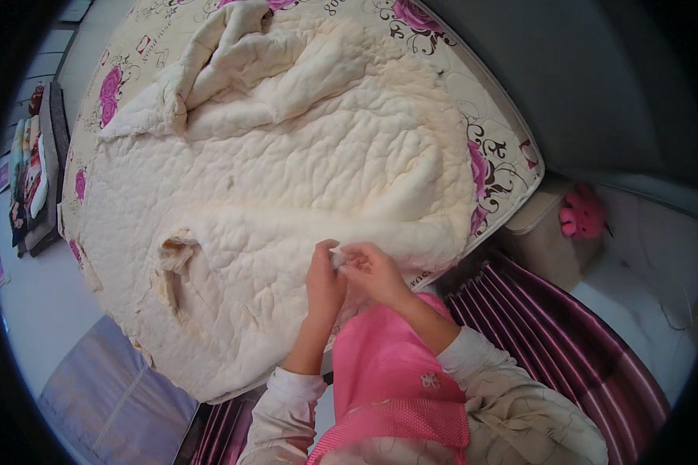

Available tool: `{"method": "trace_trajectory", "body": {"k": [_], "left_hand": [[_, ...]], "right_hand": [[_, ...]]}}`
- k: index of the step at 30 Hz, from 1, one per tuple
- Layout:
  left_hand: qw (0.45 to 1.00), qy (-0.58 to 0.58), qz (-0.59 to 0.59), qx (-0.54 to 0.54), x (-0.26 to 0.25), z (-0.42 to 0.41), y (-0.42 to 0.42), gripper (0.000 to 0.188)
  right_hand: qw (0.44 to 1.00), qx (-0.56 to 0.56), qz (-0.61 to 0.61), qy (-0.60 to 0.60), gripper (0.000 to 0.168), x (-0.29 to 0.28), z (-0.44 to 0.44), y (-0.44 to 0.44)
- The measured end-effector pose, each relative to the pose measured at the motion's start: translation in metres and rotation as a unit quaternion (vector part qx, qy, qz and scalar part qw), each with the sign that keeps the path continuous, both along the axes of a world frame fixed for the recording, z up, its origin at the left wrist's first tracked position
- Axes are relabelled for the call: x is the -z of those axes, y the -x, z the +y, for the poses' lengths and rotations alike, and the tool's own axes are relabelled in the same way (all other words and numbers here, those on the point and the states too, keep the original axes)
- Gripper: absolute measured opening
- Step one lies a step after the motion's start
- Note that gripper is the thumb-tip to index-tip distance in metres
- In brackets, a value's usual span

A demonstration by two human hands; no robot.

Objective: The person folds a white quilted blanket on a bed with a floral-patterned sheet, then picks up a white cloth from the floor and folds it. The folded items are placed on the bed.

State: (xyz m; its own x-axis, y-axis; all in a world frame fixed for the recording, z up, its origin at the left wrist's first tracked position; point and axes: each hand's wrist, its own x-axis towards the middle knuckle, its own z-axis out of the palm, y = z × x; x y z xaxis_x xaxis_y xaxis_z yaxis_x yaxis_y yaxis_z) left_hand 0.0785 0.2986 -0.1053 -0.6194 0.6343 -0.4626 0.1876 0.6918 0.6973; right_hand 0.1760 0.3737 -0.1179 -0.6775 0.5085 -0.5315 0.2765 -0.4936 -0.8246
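My left hand (326, 285) and my right hand (378, 273) meet above the near edge of a cream cotton quilt batting (302, 168). A small whitish piece (337, 259), perhaps cotton or thread, is pinched between the fingers of both hands; its exact kind is too small to tell. The batting lies spread over a mattress (494, 157) printed with pink roses. At its far side the batting is folded over into a thick heap (238, 75). A torn hole (177, 267) with ragged, yellowish edges opens in it to the left of my hands.
A pink apron (384, 360) covers my front. To the right hang purple curtains (535, 325), near a beige box-like piece (535, 238) and a pink plush toy (584, 212). Folded textiles (35, 168) stand at far left. A lilac cover (122, 389) lies at lower left.
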Motion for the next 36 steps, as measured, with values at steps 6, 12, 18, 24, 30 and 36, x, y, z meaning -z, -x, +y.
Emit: {"method": "trace_trajectory", "body": {"k": [6,12,18,24,30,36], "left_hand": [[0.984,-0.112,0.114,0.083,-0.037,-0.008,-0.034,0.039],[0.986,-0.09,-0.129,-0.056,-0.118,-0.013,-0.032,0.03],[0.948,-0.217,-0.181,-0.144,-0.179,-0.013,-0.035,0.021],[0.948,-0.206,0.098,-0.221,-0.211,-0.024,-0.036,0.012],[0.907,-0.171,0.334,-0.191,-0.217,-0.046,-0.036,0.015],[0.904,-0.159,0.376,-0.13,-0.231,-0.058,-0.062,0.032]], "right_hand": [[0.976,-0.053,-0.064,-0.203,0.02,-0.028,-0.003,-0.015],[0.996,-0.094,0.009,-0.003,0.009,-0.084,0.026,-0.021],[0.962,-0.197,0.129,0.138,0.008,-0.167,0.054,-0.02],[0.951,-0.239,0.196,0.019,0.026,-0.211,0.025,-0.009],[0.958,-0.188,0.207,0.062,0.036,-0.22,-0.018,-0.004],[0.973,-0.144,0.175,-0.033,0.024,-0.207,-0.041,0.0]]}}
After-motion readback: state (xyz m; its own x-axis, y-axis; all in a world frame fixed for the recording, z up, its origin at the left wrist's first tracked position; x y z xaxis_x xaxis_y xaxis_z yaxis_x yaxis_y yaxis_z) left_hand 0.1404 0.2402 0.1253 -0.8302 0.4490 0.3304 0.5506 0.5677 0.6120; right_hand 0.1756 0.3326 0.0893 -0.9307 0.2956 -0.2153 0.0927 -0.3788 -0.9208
